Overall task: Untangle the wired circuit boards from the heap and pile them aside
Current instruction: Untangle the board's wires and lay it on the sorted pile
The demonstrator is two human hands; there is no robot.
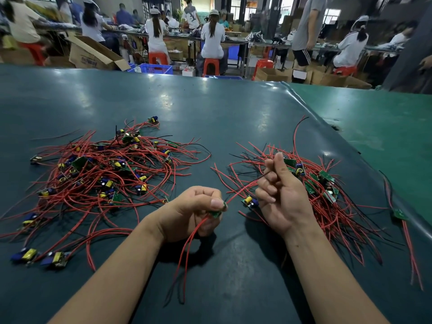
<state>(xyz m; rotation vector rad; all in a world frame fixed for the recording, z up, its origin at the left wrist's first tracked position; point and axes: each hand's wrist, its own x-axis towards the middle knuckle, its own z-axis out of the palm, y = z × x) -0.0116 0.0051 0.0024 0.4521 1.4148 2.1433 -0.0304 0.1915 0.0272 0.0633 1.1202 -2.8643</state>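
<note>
Dark green bench, with the tangled heap of wired circuit boards as landmark. Right of the heap, across a narrow strip of bare surface, a second pile of boards with red and black wires. Between heap and pile, nearer the body: both hands. Left hand curled, pinching a small green circuit board between thumb and fingers, its red wires hanging down toward the near side. Right hand curled round a thin wire stretched from that board, fingers folded, index raised. One board with a yellow part lying between the hands, just beside the right one. Beyond the heap, wide open bench up to the far edge. Right of the pile, raised mat edge running diagonally, very near the pile; one wired board lying on that edge. Near left of the heap, two loose boards.
</note>
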